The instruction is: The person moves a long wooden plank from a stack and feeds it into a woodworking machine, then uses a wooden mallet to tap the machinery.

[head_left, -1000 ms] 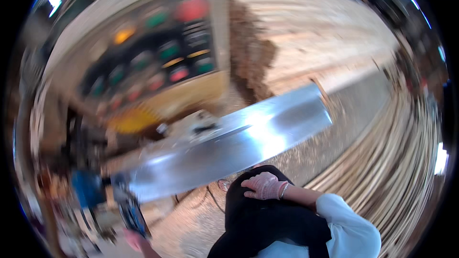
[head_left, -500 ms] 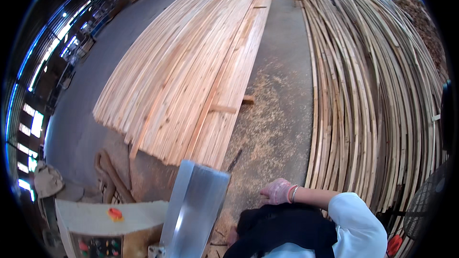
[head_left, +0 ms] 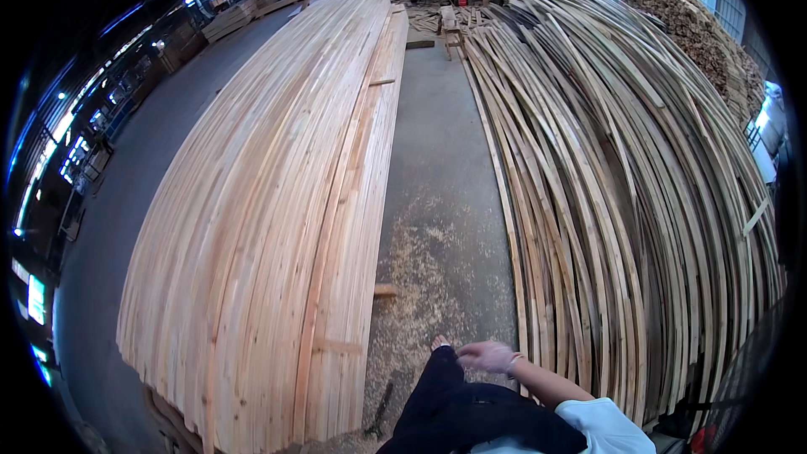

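Observation:
My right hand (head_left: 486,356), in a pale pinkish glove with a band at the wrist, hangs in front of my dark-clad leg. It is smeared by motion, so its finger pose cannot be read; no held thing shows. My left hand is out of view. To the left of my legs lies a long, low stack of light planed boards (head_left: 252,227), with a short crosspiece (head_left: 339,346) resting across its near right part. On the right, a broad heap of long, thin wooden strips (head_left: 580,244) runs away from me, nearest to my right hand.
Between the two wood piles runs a grey floor strip (head_left: 433,134) scattered with sawdust. A short block (head_left: 385,290) juts from beneath the boards. A bare foot (head_left: 440,341) shows ahead of my leg. Farther off stand a small wooden stand (head_left: 452,38) and a scrap-wood heap (head_left: 693,38).
The view has swung up and forward along the aisle. The metal machine part and white cabinet at lower left have left view. My right hand has moved lower, and a foot now shows.

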The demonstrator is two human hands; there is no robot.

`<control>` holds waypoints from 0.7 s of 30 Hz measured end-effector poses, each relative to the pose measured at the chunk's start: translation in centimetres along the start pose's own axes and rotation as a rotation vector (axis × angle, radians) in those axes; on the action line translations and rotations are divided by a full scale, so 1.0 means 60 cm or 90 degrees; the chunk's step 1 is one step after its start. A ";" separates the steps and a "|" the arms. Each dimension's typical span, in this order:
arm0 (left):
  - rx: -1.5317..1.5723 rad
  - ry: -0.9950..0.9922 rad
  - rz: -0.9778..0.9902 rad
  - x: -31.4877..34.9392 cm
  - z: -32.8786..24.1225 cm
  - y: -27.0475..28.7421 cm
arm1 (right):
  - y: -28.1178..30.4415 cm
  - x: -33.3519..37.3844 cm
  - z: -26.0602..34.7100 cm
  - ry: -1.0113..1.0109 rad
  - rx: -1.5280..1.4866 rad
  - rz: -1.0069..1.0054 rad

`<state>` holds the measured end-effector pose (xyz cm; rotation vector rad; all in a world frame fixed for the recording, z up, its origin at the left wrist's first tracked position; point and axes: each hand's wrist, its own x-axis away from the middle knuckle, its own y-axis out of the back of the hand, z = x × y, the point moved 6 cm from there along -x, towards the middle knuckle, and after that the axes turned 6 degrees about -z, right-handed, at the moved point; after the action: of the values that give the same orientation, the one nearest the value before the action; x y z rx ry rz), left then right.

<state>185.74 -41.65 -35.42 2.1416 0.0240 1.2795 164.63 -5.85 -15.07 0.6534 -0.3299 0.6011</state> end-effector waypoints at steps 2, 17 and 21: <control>0.012 0.028 0.037 -0.048 -0.065 0.029 | 0.135 0.027 -0.095 -0.350 -0.042 -0.213; 0.604 -0.076 0.175 -0.460 -1.117 0.267 | 0.355 0.064 -0.615 -0.765 0.195 0.196; 0.688 0.042 0.309 -0.491 -1.281 0.244 | 0.646 -0.384 -0.529 -0.626 0.108 0.100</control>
<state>104.63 -23.84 -25.89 3.1344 0.3015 1.8896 125.96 29.86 -31.48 1.0688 -1.2661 0.4193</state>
